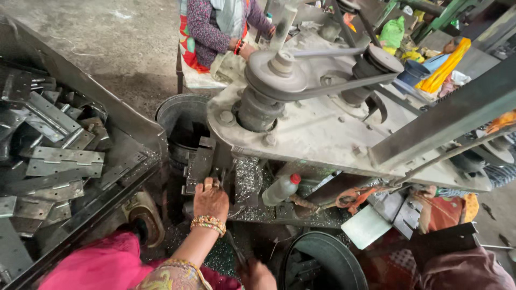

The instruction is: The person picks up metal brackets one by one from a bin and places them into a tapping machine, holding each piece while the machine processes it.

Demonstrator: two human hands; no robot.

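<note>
My left hand (210, 200), with gold bangles at the wrist, reaches under the head of a grey drilling machine (322, 134). Its fingers press on a grey metal hinge plate (200, 164) that lies on the machine's table among metal shavings. My right hand (258, 275) sits at the bottom edge, closed around a thin dark rod (236, 253) that slants up toward the table. The tool over the hinge is hidden by the machine head.
A tray (129, 121) at left holds several grey hinges (64, 161). A dark bucket (180, 115) stands behind the table, another (328, 263) at the bottom. A red-capped plastic bottle (280, 189) and orange-handled pliers (349, 197) lie nearby. Another person (217, 27) sits beyond the belt pulleys (277, 75).
</note>
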